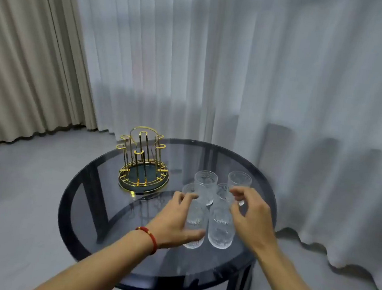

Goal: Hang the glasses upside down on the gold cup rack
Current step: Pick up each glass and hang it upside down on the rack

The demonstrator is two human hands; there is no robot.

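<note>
Several clear ribbed glasses stand upright in a cluster on the right half of the round dark glass table [108, 237]. My left hand [174, 224] wraps the near-left glass [196, 221], thumb in front and fingers behind its rim. My right hand [250, 217] hovers with curled, parted fingers beside the near-right glass [220, 230] and below the far-right glass [239, 181]. Another glass [206, 183] stands at the back of the cluster. The gold cup rack [142, 163] stands at the table's back left, with nothing on its hooks.
Sheer white curtains hang close behind and to the right of the table, reaching the floor. Beige drapes [31, 61] hang at the left. Grey floor surrounds the table. A red cord bracelet [150, 237] is on my left wrist.
</note>
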